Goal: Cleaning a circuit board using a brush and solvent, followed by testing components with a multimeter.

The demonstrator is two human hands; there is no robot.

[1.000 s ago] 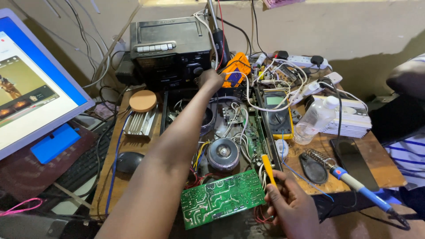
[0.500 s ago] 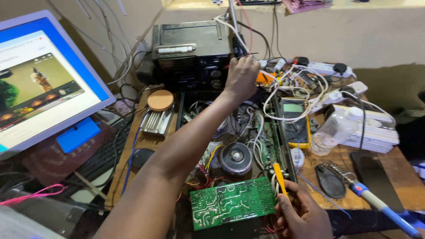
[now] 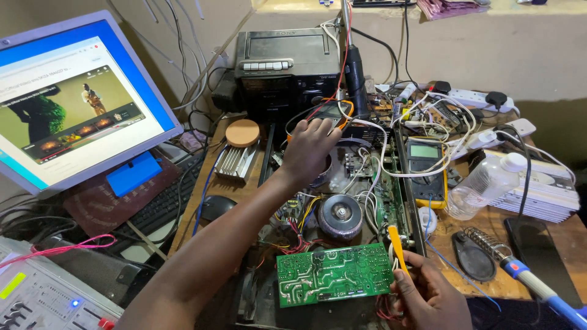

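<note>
Left hand [image 3: 310, 150]: stretched out over the open amplifier chassis [image 3: 342, 201], fingers spread and loose, fingertips at an orange-cased meter [image 3: 333, 112] (contact hard to confirm); nothing gripped.
Right hand [image 3: 431, 294]: closed around a yellow-handled tool [image 3: 397, 243], held upright at the right edge of the green circuit board [image 3: 333, 273].
Green circuit board: solder side up, propped at the near end of the chassis, red wires beneath.
Toroidal transformer [image 3: 340, 215]: inside chassis, just behind the board.
Yellow multimeter [image 3: 427, 171]: flat on the table [image 3: 489, 223], right of chassis.
Soldering iron [image 3: 529, 281]: blue grip, resting in its coil stand, far right.
Cassette radio [image 3: 287, 67]: black, against the wall.
Monitor [image 3: 73, 104]: lit, left side.
</note>
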